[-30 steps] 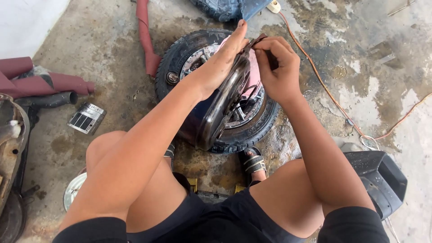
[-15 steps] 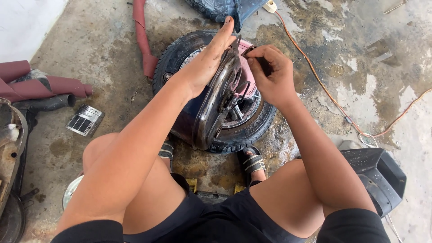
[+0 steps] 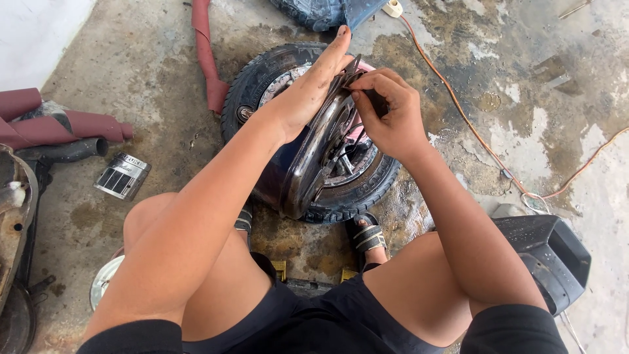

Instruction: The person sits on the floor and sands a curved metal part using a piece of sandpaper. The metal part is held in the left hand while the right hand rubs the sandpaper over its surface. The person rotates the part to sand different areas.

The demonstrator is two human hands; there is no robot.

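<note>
**A:** so what's going on with that rim [image 3: 308, 167]?

**B:** it's standing on edge over the tire [image 3: 262, 78], which is lying flat on the concrete floor [image 3: 164, 98] right in front of the person's knees. Dark, shiny, dish-shaped thing, tilting a bit to the left.

**A:** and the hands?

**B:** left hand [image 3: 308, 88] is lying flat along the rim's top edge, fingers straight and together, pressing against it. Right hand [image 3: 386, 111] is curling in from the other side, thumb and fingertips pinching something small and dark at that same top edge. Can't tell what it is, too small.

**A:** anything around it?

**B:** something pink is showing behind the rim, inside the tire. Sandals [image 3: 367, 236] are sitting just below the tire. An orange cable [image 3: 458, 111] is running across the floor on the right, a black plastic cover [image 3: 544, 255] is lying by the right knee. Off to the left there's a small chrome grille [image 3: 122, 176], some dark red tubes [image 3: 65, 124], and another red tube [image 3: 206, 59] touching the tire's left side.
</note>
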